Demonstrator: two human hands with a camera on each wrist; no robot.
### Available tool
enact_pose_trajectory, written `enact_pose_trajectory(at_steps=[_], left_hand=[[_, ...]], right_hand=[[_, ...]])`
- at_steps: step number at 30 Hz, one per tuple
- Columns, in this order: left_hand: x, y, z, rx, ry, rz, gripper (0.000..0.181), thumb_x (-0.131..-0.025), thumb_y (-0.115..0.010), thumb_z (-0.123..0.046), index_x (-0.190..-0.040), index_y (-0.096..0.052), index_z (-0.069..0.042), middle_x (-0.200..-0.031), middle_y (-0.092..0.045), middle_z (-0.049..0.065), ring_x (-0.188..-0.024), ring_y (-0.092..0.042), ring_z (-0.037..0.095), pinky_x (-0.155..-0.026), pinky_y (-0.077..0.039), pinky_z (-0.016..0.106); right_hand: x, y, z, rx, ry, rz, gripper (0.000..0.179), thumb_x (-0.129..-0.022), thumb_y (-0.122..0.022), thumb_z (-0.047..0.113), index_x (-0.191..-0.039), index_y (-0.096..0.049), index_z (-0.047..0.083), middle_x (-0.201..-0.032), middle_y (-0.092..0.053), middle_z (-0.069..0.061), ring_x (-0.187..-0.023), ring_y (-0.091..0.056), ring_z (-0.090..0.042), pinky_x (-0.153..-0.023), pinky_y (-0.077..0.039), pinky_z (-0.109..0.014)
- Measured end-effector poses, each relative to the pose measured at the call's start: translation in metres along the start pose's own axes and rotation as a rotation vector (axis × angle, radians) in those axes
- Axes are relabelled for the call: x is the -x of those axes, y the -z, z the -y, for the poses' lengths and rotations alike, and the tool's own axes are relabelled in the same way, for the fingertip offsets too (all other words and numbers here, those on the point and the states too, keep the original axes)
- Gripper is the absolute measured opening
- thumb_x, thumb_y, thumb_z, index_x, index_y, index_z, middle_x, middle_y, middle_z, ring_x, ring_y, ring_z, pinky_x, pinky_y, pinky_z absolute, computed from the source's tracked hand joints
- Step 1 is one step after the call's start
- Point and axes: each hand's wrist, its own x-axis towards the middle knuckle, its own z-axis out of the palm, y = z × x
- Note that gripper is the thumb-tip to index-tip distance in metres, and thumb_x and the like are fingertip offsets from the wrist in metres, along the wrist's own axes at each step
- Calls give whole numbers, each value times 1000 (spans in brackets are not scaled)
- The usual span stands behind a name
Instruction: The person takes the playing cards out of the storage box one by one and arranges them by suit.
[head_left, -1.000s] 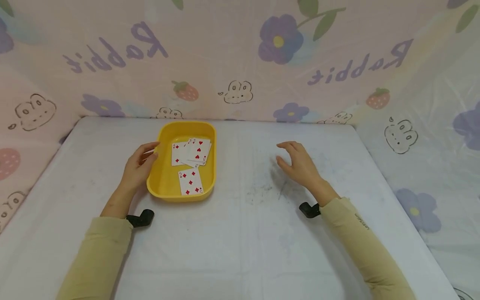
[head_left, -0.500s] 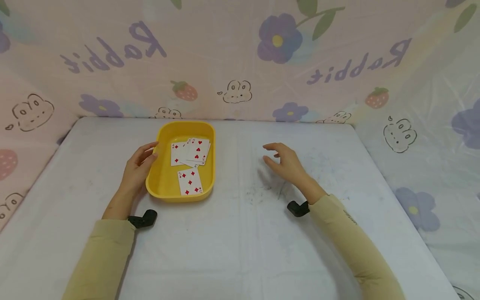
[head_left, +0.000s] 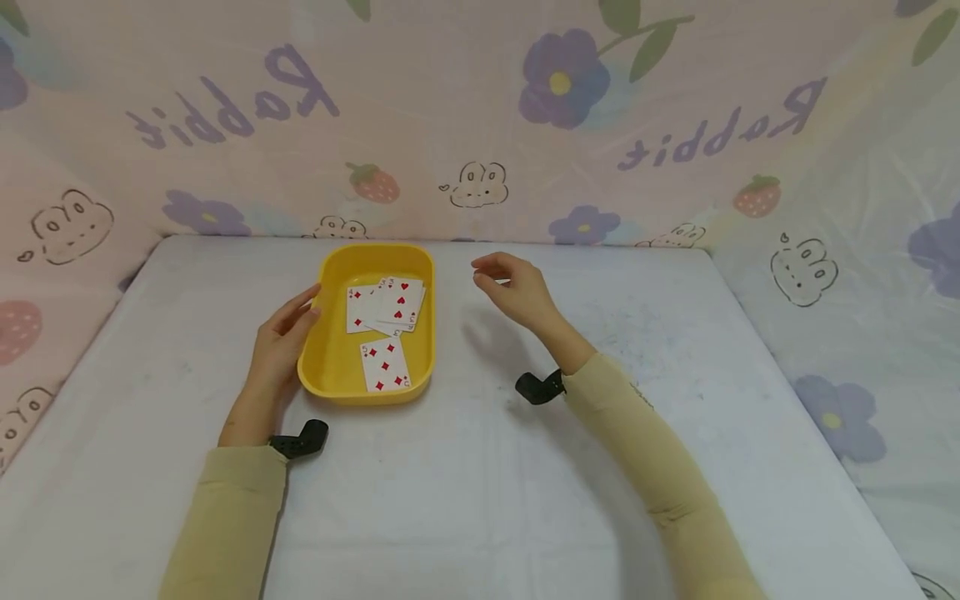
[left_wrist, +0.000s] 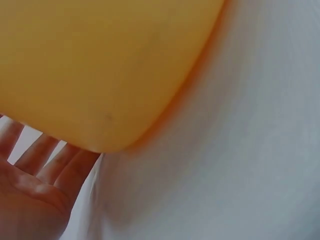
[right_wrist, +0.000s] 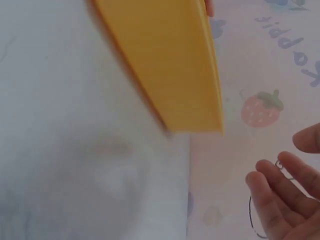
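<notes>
A yellow plastic tray [head_left: 318,379] stands on the white-covered table, left of the middle. Playing cards lie face up inside it: an overlapping bunch topped by a three of hearts [head_left: 400,302], and a separate five of diamonds [head_left: 386,365] nearer the front. My left hand [head_left: 281,342] touches the tray's left side, its fingertips and thumb at the rim; the left wrist view shows its fingers [left_wrist: 62,162] extended against the outer wall. To the right of the tray my right hand [head_left: 517,292] is raised over the table, fingers loosely bent and holding nothing.
A white cloth [head_left: 420,517] covers the table, with dark smudges [head_left: 645,325] on its right part. Behind it rises a pink curtain [head_left: 420,100] printed with rabbits, flowers and strawberries. Each wrist carries a black camera mount [head_left: 303,440].
My right hand has moved left and away from me, coming closer to the tray. My left hand stays at the tray's left side, and the cards lie as before.
</notes>
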Motion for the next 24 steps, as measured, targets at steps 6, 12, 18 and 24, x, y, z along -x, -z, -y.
enact_pose_trajectory(at_steps=[6, 12, 18, 24], left_hand=[[0, -1, 0, 9, -1, -11, 44, -95, -54, -44, -139, -48, -41, -151, -36, 4, -127, -39, 16, -110, -39, 30], [2, -2, 0, 49, 18, -21, 42, -94, -56, -43, -136, -51, -41, -145, -41, 4, -119, -43, 14, -95, -46, 13], [2, -3, 1, 60, 10, -35, 41, -94, -57, -42, -135, -53, -41, -142, -43, 3, -117, -45, 13, -88, -47, 8], [1, -4, 2, 60, 27, -45, 40, -94, -58, -42, -134, -53, -43, -146, -41, 3, -119, -43, 12, -95, -46, 13]], right_hand=[[-19, -16, 15, -97, -83, 40, 27, -95, -58, 19, -116, -65, 4, -112, -68, -11, -96, -64, -24, -82, -57, -35], [-34, -33, 31, -160, -153, 70, 28, -95, -56, 19, -116, -64, 3, -112, -67, -12, -98, -63, -26, -83, -57, -34], [-47, -48, 43, -216, -224, 115, 30, -96, -56, 19, -119, -63, 2, -116, -65, -13, -104, -62, -30, -83, -57, -28], [-61, -64, 53, -303, -320, 144, 31, -96, -57, 19, -120, -63, 0, -114, -65, -17, -101, -64, -29, -84, -56, -27]])
